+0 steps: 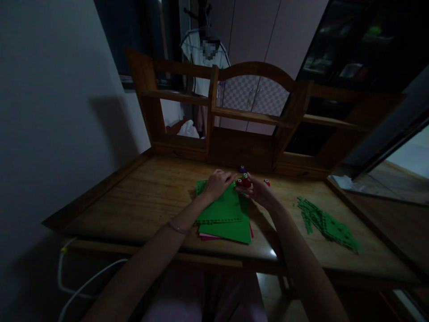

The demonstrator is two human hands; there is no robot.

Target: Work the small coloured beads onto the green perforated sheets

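My right hand (260, 190) is closed around a small red craft punch (247, 182), which has a round white mark. A bit of green shows on top of it. My left hand (218, 183) is palm down over the top of the green paper sheets (223, 208), fingers stretched toward the punch. Whether its fingertips touch the punch is too dark to tell. Small holes run along the edge of the upper green sheet. Pink paper (209, 236) sticks out from under the stack.
Behind my hands stand a purple punch (242, 169) and another red punch (267, 182). Perforated green paper strips and scraps (326, 223) lie to the right on the wooden desk (150, 197). A wooden shelf unit (248, 116) rises along the far edge.
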